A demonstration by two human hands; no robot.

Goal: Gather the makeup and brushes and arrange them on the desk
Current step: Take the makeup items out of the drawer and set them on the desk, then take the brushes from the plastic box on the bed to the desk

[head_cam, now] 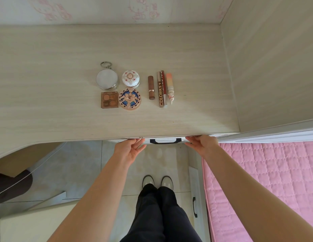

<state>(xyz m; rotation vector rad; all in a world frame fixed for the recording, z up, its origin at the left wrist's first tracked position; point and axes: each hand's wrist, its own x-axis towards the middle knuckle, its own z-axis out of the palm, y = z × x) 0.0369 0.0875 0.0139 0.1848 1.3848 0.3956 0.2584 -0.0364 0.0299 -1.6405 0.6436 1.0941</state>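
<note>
On the pale wood desk (64, 110) the makeup lies in neat rows. A round silver compact (106, 79) with a ring sits beside a white flowered jar (130, 78). Below them lie a brown eyeshadow palette (109, 100) and a round blue-and-gold compact (129, 99). To the right lie a brown lipstick (151, 87), a Colorkey tube (161, 89) and a peach tube with a white sculpted cap (170, 88). My left hand (130, 150) and my right hand (202, 144) touch the drawer front (165, 140) under the desk edge, fingers fairly straight, either side of its dark handle.
A cabinet wall (274, 75) rises on the right of the desk. A pink quilted bed (266, 180) lies at the lower right. A lower drawer unit (196, 198) stands beside it. My legs and shoes (157, 182) stand on the tiled floor. A dark chair part (10, 186) sits at the left.
</note>
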